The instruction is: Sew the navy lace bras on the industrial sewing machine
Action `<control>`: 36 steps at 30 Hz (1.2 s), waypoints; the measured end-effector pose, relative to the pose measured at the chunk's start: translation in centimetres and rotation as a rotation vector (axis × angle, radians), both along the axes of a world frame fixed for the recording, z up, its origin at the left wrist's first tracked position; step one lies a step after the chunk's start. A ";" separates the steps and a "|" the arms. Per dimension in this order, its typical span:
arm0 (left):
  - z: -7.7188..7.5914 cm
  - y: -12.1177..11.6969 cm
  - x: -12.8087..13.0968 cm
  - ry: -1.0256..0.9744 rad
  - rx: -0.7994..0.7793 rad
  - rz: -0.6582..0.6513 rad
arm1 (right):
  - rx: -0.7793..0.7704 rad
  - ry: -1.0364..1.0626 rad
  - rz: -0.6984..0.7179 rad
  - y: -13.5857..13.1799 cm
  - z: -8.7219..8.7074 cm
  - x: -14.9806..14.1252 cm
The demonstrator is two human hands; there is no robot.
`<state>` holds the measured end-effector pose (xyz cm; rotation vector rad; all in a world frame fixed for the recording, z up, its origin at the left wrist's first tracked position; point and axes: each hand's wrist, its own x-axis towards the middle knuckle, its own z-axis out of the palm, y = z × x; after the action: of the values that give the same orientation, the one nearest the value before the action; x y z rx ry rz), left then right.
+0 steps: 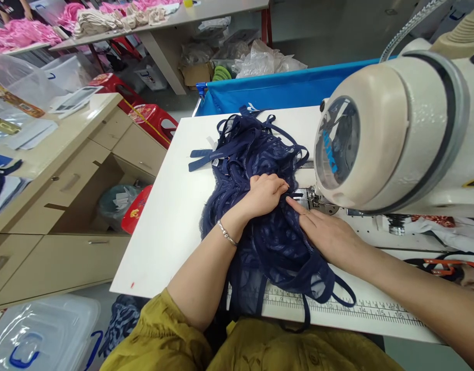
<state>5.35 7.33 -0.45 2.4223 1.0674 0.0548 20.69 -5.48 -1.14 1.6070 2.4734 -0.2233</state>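
A heap of navy lace garments with thin straps (252, 154) lies on the white sewing table (170, 216), in front of a cream sewing machine (399, 129). My left hand (264, 194), a bracelet on its wrist, is curled closed and grips the navy fabric just left of the presser foot (312, 198). My right hand (322, 229) lies flat on the fabric, fingers stretched toward the needle area, pressing the lace down. The needle itself is hidden behind the machine head.
A printed ruler (337, 304) runs along the table's front edge. A blue bin (267, 90) stands behind the table. Beige drawers (66, 196) are at the left, red stools (151, 118) beyond, a clear plastic box (35, 330) on the floor, and pink garments (23, 33) on far tables.
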 end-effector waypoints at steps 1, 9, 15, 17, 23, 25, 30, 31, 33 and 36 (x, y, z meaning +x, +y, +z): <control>0.0 0.0 0.0 -0.004 -0.002 0.002 | -0.025 0.006 -0.015 0.0 0.1 0.0; 0.3 0.0 -0.3 -0.013 -0.024 -0.014 | -0.100 0.022 -0.067 0.1 0.4 -0.2; 0.3 0.0 -0.4 -0.021 -0.018 -0.019 | -0.063 0.041 -0.060 0.1 0.1 -0.1; 0.2 -0.1 -0.4 -0.025 -0.012 -0.021 | -0.020 0.063 -0.048 0.0 -0.1 0.0; 0.1 -0.1 -0.4 -0.040 -0.002 -0.015 | 0.047 0.078 -0.040 -0.2 -0.3 0.2; 0.2 -0.2 -0.3 -0.037 -0.001 -0.015 | 0.043 0.054 -0.039 -0.2 -0.2 0.2; 0.2 -0.1 -0.2 -0.015 0.004 -0.009 | -0.015 0.011 -0.046 -0.2 0.2 0.0; 0.2 -0.1 -0.2 -0.011 0.005 -0.008 | -0.019 0.006 -0.043 -0.2 0.2 0.0; 0.3 -0.1 -0.1 -0.004 0.008 -0.007 | -0.006 0.001 -0.035 -0.2 0.1 0.0; 0.2 -0.1 -0.1 0.001 0.012 -0.009 | 0.036 0.018 -0.030 -0.4 -0.2 0.1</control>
<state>5.24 7.24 -0.23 2.4381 1.0597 0.0567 20.79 -5.86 -1.38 1.6641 2.4815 -0.1993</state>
